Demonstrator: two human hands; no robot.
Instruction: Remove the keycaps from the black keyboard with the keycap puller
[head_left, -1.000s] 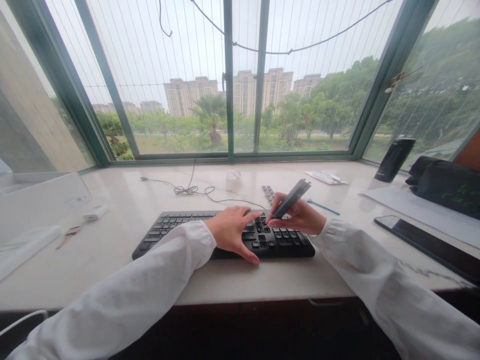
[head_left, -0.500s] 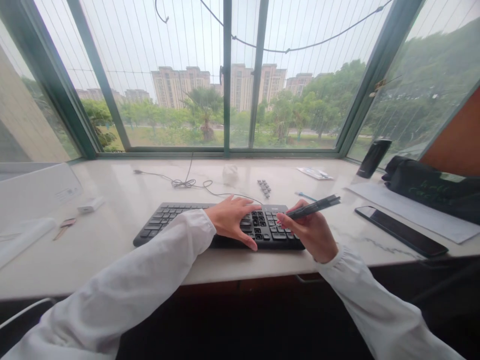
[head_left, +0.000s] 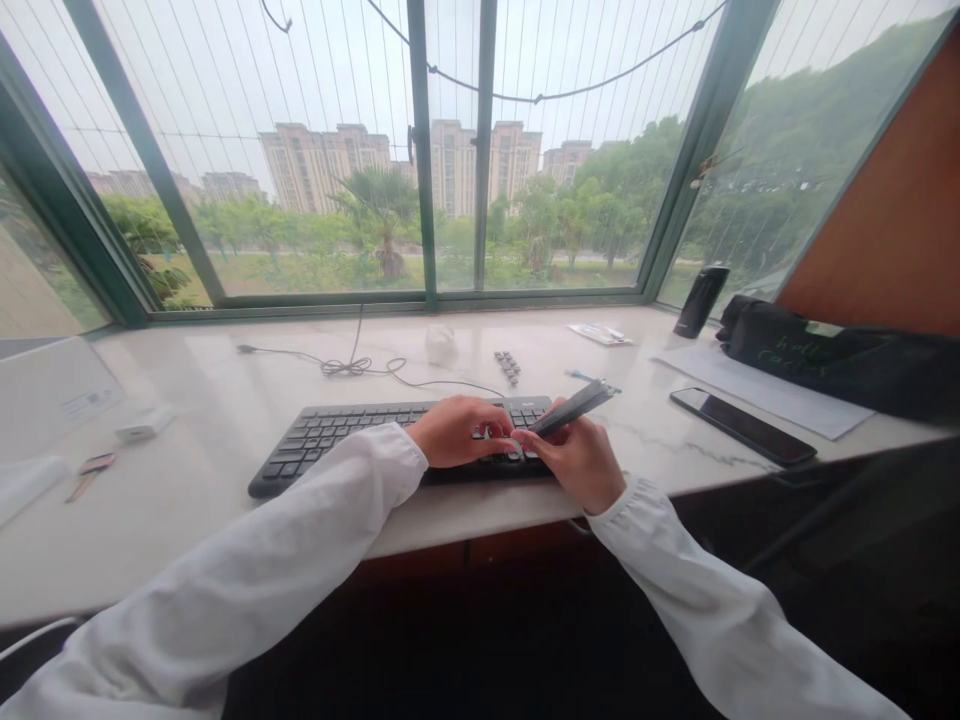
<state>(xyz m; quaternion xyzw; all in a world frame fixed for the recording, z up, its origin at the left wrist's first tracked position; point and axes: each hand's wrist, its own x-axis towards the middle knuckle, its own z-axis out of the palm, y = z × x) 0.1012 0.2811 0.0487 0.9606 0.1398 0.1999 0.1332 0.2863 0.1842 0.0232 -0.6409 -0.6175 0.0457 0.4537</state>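
A black keyboard [head_left: 330, 440] lies near the front of the table. Over its right part my left hand [head_left: 459, 432] is curled, with thumb and fingertips brought close together. Whether something small sits between them I cannot make out. My right hand [head_left: 581, 462] grips a dark grey flat tool [head_left: 574, 408], its wide ragged end pointing up and right. The tool's lower tip is hidden by the fingers, which meet the left fingertips above the keys. Several loose keycaps [head_left: 507, 368] lie behind the keyboard. Both hands partly cover its key area.
A coiled cable [head_left: 346, 367] and a whitish lump [head_left: 441, 345] lie at the back. To the right are a thin blue stick [head_left: 585, 377], a phone [head_left: 742, 425], white paper [head_left: 772, 385], a black bottle [head_left: 701, 302] and a black bag [head_left: 817, 350]. A key [head_left: 91, 472] and white adapter [head_left: 145, 424] lie left.
My left hand has gone from spread to curled fingers. My right hand has moved left with the grey tool, up to the left fingertips. The view has shifted to the right.
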